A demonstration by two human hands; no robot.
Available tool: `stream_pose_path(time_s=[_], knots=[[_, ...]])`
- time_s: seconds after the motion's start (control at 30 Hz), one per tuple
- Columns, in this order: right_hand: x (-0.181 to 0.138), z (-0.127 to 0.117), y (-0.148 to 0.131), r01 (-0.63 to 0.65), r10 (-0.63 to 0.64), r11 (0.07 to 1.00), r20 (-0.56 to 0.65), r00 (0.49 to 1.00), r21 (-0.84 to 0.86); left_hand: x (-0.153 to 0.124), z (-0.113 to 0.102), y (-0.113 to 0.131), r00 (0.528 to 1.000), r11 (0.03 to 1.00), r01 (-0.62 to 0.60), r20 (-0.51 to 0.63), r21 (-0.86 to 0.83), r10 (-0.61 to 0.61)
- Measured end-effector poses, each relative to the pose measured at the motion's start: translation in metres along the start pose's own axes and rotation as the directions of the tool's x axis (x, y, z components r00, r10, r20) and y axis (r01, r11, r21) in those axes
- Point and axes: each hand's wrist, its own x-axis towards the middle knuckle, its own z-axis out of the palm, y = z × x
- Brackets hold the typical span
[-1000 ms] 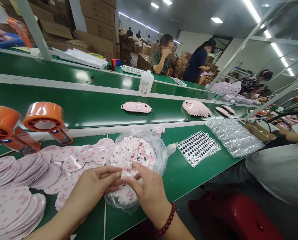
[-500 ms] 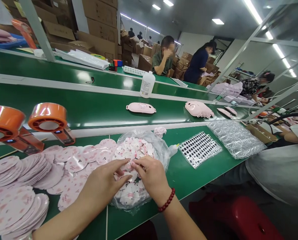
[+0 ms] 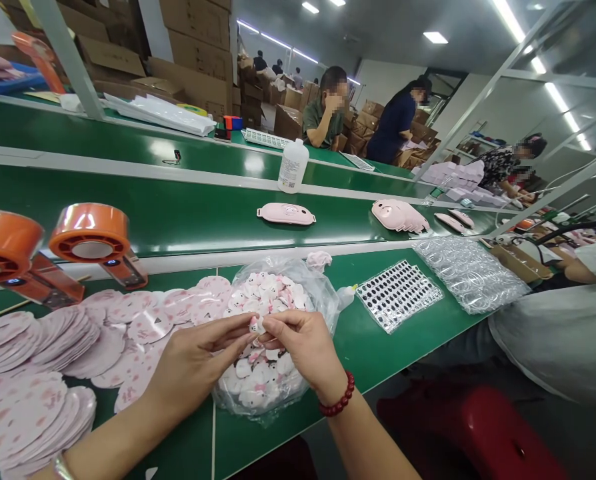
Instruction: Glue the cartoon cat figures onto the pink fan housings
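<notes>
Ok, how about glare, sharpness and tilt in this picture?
Head view: reflections whiten patches of the long glossy green work surface and the round orange plastic fans; head view: left hand and right hand look fairly clear, their small white-and-pink piece less so; head view: the tall white metal post leans.

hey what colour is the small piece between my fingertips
The small piece is white with some pink, head view.
</notes>
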Motion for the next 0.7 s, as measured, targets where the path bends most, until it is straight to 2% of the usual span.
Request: stream_pose_path(time_s=[0.17, 0.33, 0.5, 0.7], knots=[[-0.006, -0.001, -0.003, 0.040, -0.053, 0.943, -0.030, 0.998, -0.331, 0.000, -0.012, -0.006, 0.998, 0.994, -0.047, 0.040, 0.096, 0.043], [-0.009, 0.000, 0.002, 0.117, -0.086, 0.799, 0.081, 0.993, -0.590, -0.007, -0.023, -0.012, 0.982, 0.957, -0.179, 0.099, 0.226, 0.161], [-0.007, 0.005, 0.007, 0.140, -0.119, 0.736, 0.077, 0.990, -0.662, -0.015, -0.009, -0.026, 0.935, 0.867, -0.348, 0.069, 0.356, 0.347], [-0.004, 0.008, 0.011, 0.091, -0.102, 0.800, 0.014, 0.995, -0.593, -0.003, 0.013, -0.033, 0.847, 0.726, -0.495, 0.081, 0.478, 0.525]])
